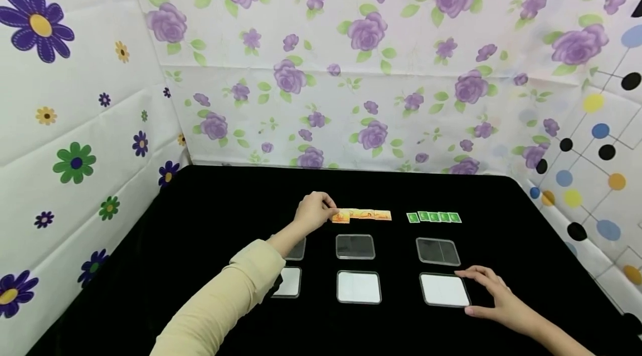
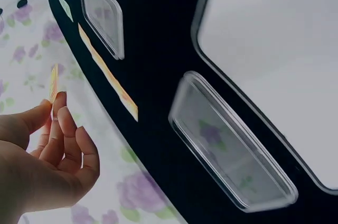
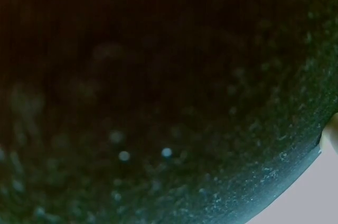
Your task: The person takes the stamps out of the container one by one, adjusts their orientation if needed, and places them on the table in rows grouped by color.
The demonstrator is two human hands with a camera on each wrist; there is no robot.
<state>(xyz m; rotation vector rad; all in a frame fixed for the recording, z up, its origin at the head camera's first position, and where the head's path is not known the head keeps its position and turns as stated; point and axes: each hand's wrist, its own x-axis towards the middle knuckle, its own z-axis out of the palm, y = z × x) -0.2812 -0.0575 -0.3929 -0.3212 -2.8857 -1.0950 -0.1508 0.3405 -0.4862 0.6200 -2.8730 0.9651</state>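
My left hand (image 1: 312, 212) is at the left end of a row of orange printed cards (image 1: 365, 214), small and stamp-like. In the left wrist view, its thumb and forefinger pinch one small orange card (image 2: 54, 84) on edge, with the other fingers loosely bent. At the lower right, my right hand (image 1: 499, 300) spreads thumb and forefinger across the right side of a clear-rimmed case with a white inside (image 1: 443, 290). Its fingertips are right at that case's two right corners. The right wrist view is mostly dark, with a fingertip (image 3: 330, 137) at its right edge.
Small green cards (image 1: 434, 217) lie in a row at the back right. Clear lids (image 1: 355, 247) form a line in front of the cards, and white-lined cases (image 1: 358, 287) stand nearer. My left forearm partly covers the left lid (image 1: 298, 250) and left case (image 1: 290, 282). Flowered cloth (image 1: 321, 94) hangs behind.
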